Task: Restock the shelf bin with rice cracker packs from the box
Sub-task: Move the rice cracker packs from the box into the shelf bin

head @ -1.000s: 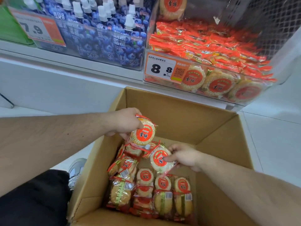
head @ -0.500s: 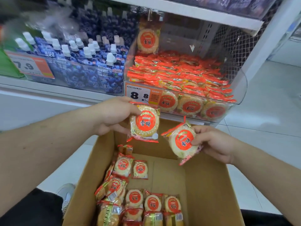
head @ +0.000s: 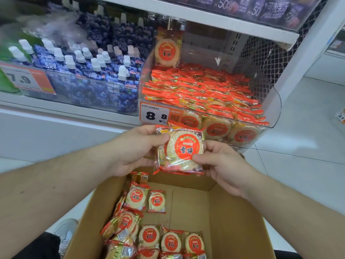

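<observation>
Both hands hold rice cracker packs (head: pixel 183 150) stacked together above the open cardboard box (head: pixel 233 221), just in front of the shelf bin. My left hand (head: pixel 138 148) grips the stack's left edge, thumb on top. My right hand (head: pixel 222 163) pinches its right edge. The clear plastic shelf bin (head: pixel 268 109) is filled with several red-edged rice cracker packs (head: pixel 201 88) and carries an 8.8 price tag (head: pixel 155 114). More rice cracker packs (head: pixel 149 227) lie on the left and near side of the box floor.
Blueberry jelly pouches (head: pixel 97 75) with white caps fill the bin to the left, behind a 7.9 price tag (head: pixel 26 79). One cracker pack (head: pixel 167 51) hangs above the bin. An upper shelf (head: pixel 205 17) overhangs. White tiled floor (head: pixel 302 146) lies to the right; my shoe (head: pixel 65 232) is left of the box.
Both hands rose out of the box, each with a pack, then came together. The two packs now sit stacked in front of the bin.
</observation>
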